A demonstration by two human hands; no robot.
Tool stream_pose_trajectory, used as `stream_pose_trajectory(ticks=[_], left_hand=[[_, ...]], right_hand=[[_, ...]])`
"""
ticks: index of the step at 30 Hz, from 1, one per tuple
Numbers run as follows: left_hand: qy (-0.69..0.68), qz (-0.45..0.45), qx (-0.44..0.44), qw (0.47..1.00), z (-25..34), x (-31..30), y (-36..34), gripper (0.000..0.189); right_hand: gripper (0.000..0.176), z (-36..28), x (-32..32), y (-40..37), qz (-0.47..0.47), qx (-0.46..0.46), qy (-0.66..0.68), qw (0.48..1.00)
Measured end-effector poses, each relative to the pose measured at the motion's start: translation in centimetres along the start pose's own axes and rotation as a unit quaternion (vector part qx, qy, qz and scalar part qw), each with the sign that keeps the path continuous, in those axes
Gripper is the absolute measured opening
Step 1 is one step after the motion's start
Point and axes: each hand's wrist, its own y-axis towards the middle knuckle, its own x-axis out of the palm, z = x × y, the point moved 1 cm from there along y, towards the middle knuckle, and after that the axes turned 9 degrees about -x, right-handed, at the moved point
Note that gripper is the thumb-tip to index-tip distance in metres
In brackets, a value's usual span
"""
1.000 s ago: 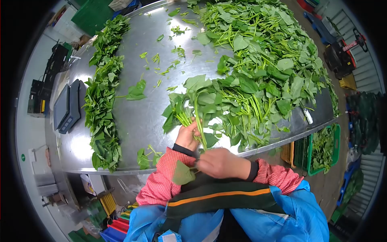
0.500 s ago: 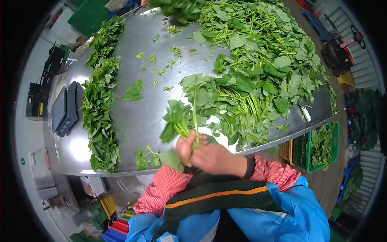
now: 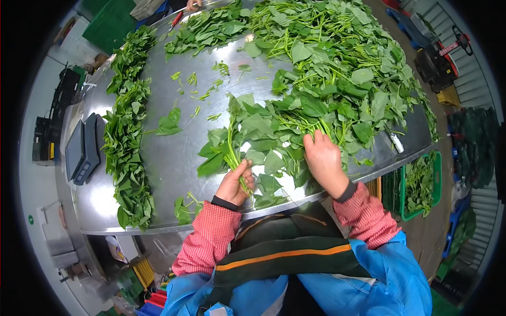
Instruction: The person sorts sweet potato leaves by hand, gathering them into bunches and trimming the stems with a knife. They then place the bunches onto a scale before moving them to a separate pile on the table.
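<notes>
My left hand [image 3: 235, 184] is closed around a small bunch of leafy green stems [image 3: 231, 150] near the table's front edge, leaves pointing away from me. To its right, my right hand [image 3: 324, 161] reaches to the near part of a large heap of leafy greens [image 3: 337, 79]. Its thumb and fingers are pinched on stems there; the fingertips are partly sunk among the leaves. Loose leaves [image 3: 270, 181] lie between the two hands. The heap covers the right side of the metal table [image 3: 174, 95].
Bundled greens form a row [image 3: 126, 137] on the left, beside a scale [image 3: 84, 150]. More greens [image 3: 211, 26] lie at the far side, near another person's hand [image 3: 193, 5] and a red-handled tool [image 3: 177, 19]. A green crate [image 3: 437, 181] of greens stands below right; a white object [image 3: 396, 142] lies near the edge.
My hands have moved apart: the right went right and forward to the heap, while the left kept the bunch. At the far side, blurred greens now lie still on the table.
</notes>
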Motion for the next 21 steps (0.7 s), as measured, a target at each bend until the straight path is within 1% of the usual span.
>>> stream_pose_trajectory(ticks=[1, 2, 5, 6, 7, 8, 9, 10, 11, 12, 13, 14, 15, 16, 17, 18, 19, 20, 21], left_hand=[[0.003, -0.021, -0.016, 1.0, 0.2, 0.4, 0.1, 0.018], [0.006, -0.013, 0.003, 1.0, 0.5, 1.1, -0.2, 0.016], [0.02, -0.026, 0.135, 0.99, 2.3, 2.7, -2.3, 0.016], [0.022, -0.025, 0.167, 0.985, 2.8, 3.2, -3.1, 0.014], [0.01, -0.043, 0.178, 0.983, 3.3, 3.1, -3.5, 0.014], [0.01, -0.042, 0.169, 0.985, 3.4, 2.8, -3.7, 0.015], [0.009, -0.039, 0.159, 0.986, 3.3, 2.4, -4.0, 0.016], [-0.006, -0.036, 0.148, 0.988, 2.7, 2.0, -3.9, 0.016], [-0.021, -0.033, 0.136, 0.99, 2.0, 1.6, -3.7, 0.016], [-0.035, -0.032, 0.126, 0.991, 1.8, 1.4, -3.3, 0.016], [-0.032, -0.01, 0.154, 0.987, 1.9, 1.4, -3.0, 0.015], [-0.031, 0.017, 0.177, 0.984, 1.7, 1.1, -3.0, 0.015], [-0.026, 0.043, 0.197, 0.979, 1.4, 1.0, -3.0, 0.014], [-0.028, 0.095, 0.224, 0.97, 1.5, 2.0, -3.3, 0.014], [-0.01, 0.102, 0.228, 0.968, 1.7, 2.0, -3.5, 0.014], [0.007, 0.107, 0.234, 0.966, 2.2, 1.7, -3.8, 0.014], [0.022, 0.116, 0.242, 0.963, 2.4, 1.5, -4.1, 0.014], [0.018, 0.129, 0.217, 0.967, 2.4, 1.6, -4.4, 0.014], [-0.006, 0.103, 0.177, 0.979, 2.0, 1.1, -4.2, 0.014]], right_hand=[[0.013, 0.9, 1.3, -0.2, -0.012, -0.03, 0.001, 0.999], [0.01, 1.7, 2.2, -0.3, -0.023, -0.06, 0.0, 0.998], [0.007, 2.0, -0.9, 1.1, 0.057, 0.005, 0.098, 0.994], [0.009, 2.5, -1.2, 1.3, 0.102, 0.047, 0.222, 0.969], [0.01, 3.0, -1.6, 1.4, 0.066, 0.158, 0.43, 0.887], [0.012, 3.4, -2.2, 1.5, 0.023, 0.256, 0.61, 0.75], [0.014, 3.3, -2.5, 1.5, -0.023, 0.339, 0.751, 0.565], [0.017, 2.1, -2.1, 1.2, -0.054, 0.365, 0.694, 0.618], [0.018, 1.3, -0.7, 0.5, -0.1, 0.348, 0.634, 0.683], [0.019, -0.1, 0.6, -0.3, -0.057, 0.233, 0.608, 0.757], [0.02, -1.8, 0.5, -0.3, -0.014, 0.112, 0.569, 0.814], [0.021, -3.0, 0.0, -0.7, -0.105, 0.055, 0.523, 0.844], [0.022, -4.4, -1.9, -0.3, -0.192, 0.0, 0.47, 0.861], [0.013, -5.0, -3.2, 0.3, -0.259, -0.022, 0.398, 0.88], [0.011, -4.4, -2.4, 0.2, -0.184, -0.018, 0.309, 0.933], [0.009, -3.5, -0.8, 0.0, -0.106, -0.016, 0.214, 0.971], [0.007, -2.8, -0.6, 0.4, -0.028, -0.017, 0.118, 0.992], [0.008, -1.6, -0.8, 0.8, 0.013, -0.014, 0.066, 0.998], [0.009, -0.6, -0.3, 1.0, 0.019, -0.021, 0.04, 0.999]])
